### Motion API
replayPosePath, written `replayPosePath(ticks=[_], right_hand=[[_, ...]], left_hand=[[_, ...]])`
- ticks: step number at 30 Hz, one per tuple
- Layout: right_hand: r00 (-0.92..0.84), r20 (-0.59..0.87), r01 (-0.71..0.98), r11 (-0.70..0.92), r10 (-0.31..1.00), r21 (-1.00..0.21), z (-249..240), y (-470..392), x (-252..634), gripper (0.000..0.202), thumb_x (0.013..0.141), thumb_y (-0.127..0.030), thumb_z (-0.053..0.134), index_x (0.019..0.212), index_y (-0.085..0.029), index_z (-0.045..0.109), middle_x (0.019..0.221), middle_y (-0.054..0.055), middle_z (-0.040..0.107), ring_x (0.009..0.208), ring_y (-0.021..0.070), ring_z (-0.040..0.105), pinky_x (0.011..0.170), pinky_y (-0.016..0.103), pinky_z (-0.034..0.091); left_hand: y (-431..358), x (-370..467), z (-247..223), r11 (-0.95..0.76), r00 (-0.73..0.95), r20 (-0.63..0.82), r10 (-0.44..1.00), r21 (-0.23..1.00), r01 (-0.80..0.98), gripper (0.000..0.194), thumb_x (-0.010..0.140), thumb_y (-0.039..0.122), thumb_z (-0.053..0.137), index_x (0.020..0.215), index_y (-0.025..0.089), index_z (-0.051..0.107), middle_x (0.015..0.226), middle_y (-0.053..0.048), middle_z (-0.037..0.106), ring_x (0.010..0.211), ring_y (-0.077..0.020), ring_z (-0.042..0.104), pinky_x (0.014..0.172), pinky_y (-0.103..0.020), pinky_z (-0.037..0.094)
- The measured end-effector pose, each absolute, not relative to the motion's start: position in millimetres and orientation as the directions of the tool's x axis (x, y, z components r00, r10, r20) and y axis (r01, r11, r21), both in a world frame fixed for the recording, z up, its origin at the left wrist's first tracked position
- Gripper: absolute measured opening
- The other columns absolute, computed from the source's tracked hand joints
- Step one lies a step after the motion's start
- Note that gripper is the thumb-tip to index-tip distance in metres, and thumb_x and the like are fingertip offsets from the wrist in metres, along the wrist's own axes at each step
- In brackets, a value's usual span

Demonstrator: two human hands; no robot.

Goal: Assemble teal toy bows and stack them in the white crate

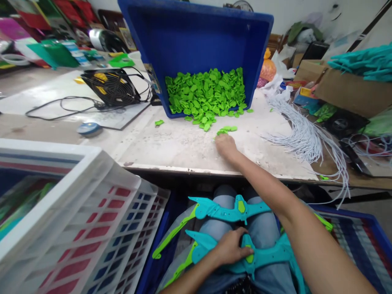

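Across my lap lie two turquoise toy bows with bright green limbs. My left hand [231, 247] grips the nearer bow [269, 256], its thumb against the small green piece [249, 255] at the middle. The farther bow [219, 210] lies just beyond it, with a similar green piece [241, 206] at its centre. Out on the table, my right hand [226, 147] is closed, touching a few loose green plastic pieces [226, 130]. Its fingertips are hidden, so what they hold is unclear. A tipped blue bin [196, 45] holds a heap of such pieces [208, 94].
On the left stands a white plastic basket [92, 228]. A black fan [113, 87] with its cable and a round blue tin [88, 129] sit on the table [162, 149]. A bundle of white cords [303, 134] hangs over the right edge, near a cardboard box [349, 90].
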State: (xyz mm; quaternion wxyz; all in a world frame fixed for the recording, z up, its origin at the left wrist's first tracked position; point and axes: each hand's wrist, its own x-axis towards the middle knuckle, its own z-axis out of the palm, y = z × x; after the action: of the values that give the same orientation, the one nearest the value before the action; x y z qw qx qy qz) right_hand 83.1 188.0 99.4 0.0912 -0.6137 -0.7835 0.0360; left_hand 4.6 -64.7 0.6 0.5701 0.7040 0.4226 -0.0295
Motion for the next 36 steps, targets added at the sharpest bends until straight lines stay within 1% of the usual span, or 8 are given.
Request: replayPosePath(ticks=[6,11,15,18,22,27,31,36], right_hand=[[0.003,-0.017,0.953,-0.008,1.0,-0.302,103,135,160,0.03,0.092,-0.02,0.044,0.115,-0.012,0.061,0.08,0.004,0.072,0.073,0.0141,0.066,0.065,0.021,0.046],[0.111,0.047,0.98,-0.102,0.993,-0.169,109,98,187,0.022,0.089,-0.027,0.052,0.1,-0.015,0.067,0.094,0.011,0.071,0.089,0.0233,0.065,0.074,0.029,0.046],[0.034,0.168,0.998,-0.024,0.985,-0.059,104,87,200,0.026,0.09,-0.032,0.051,0.092,-0.013,0.067,0.103,0.016,0.066,0.093,0.0267,0.061,0.076,0.033,0.046],[-0.19,0.274,0.965,0.23,0.943,-0.123,96,89,215,0.017,0.085,-0.021,0.052,0.093,-0.014,0.065,0.109,0.015,0.064,0.106,0.0276,0.055,0.088,0.038,0.045],[-0.472,0.146,0.842,0.494,0.869,-0.215,88,98,233,0.025,0.074,-0.003,0.047,0.087,-0.015,0.064,0.123,0.012,0.06,0.116,0.0245,0.051,0.098,0.037,0.04],[-0.454,0.058,0.865,0.455,0.889,-0.211,90,101,245,0.026,0.081,-0.009,0.049,0.104,-0.014,0.06,0.107,0.012,0.065,0.102,0.0229,0.056,0.089,0.034,0.043],[-0.397,0.19,0.863,0.435,0.898,-0.255,89,74,248,0.025,0.086,-0.018,0.053,0.109,-0.015,0.06,0.107,0.011,0.066,0.102,0.0238,0.056,0.091,0.037,0.044],[-0.465,0.359,0.762,0.573,0.809,-0.302,58,-7,230,0.027,0.094,-0.029,0.048,0.114,-0.018,0.062,0.123,0.01,0.064,0.111,0.0242,0.056,0.094,0.043,0.046]], left_hand=[[-63,7,4,-0.026,0.658,-0.506,0.558,0.782,0.623,0.058,0.076,0.041,0.064,0.128,0.018,0.054,0.093,-0.008,0.068,0.084,-0.0255,0.061,0.074,-0.032,0.046],[-66,11,10,-0.086,0.663,-0.474,0.579,0.773,0.628,0.053,0.078,0.039,0.064,0.125,0.017,0.056,0.1,-0.01,0.068,0.093,-0.0285,0.063,0.081,-0.036,0.048],[-61,8,19,-0.279,0.562,-0.184,0.807,0.719,0.636,0.032,0.089,0.03,0.049,0.116,0.017,0.061,0.114,-0.014,0.063,0.107,-0.0284,0.058,0.093,-0.04,0.046],[-47,8,14,-0.47,0.551,0.02,0.834,0.547,0.693,0.041,0.085,0.014,0.047,0.125,0.016,0.053,0.132,-0.018,0.051,0.125,-0.033,0.045,0.102,-0.048,0.039],[-27,16,-1,-0.537,0.626,-0.091,0.775,0.428,0.727,0.061,0.077,0.003,0.045,0.137,0.012,0.039,0.143,-0.022,0.04,0.128,-0.0332,0.045,0.102,-0.049,0.039],[7,16,10,-0.483,0.665,-0.177,0.725,0.558,0.675,0.049,0.078,0.019,0.058,0.126,0.017,0.049,0.119,-0.014,0.062,0.108,-0.0281,0.059,0.091,-0.038,0.045],[47,12,25,-0.415,0.7,-0.247,0.67,0.656,0.63,0.036,0.074,0.035,0.068,0.104,0.015,0.065,0.1,-0.01,0.067,0.093,-0.0261,0.061,0.079,-0.03,0.044],[79,11,20,-0.314,0.739,-0.269,0.617,0.778,0.545,0.043,0.07,0.043,0.069,0.098,0.01,0.067,0.085,-0.005,0.067,0.08,-0.0211,0.059,0.068,-0.025,0.04]])
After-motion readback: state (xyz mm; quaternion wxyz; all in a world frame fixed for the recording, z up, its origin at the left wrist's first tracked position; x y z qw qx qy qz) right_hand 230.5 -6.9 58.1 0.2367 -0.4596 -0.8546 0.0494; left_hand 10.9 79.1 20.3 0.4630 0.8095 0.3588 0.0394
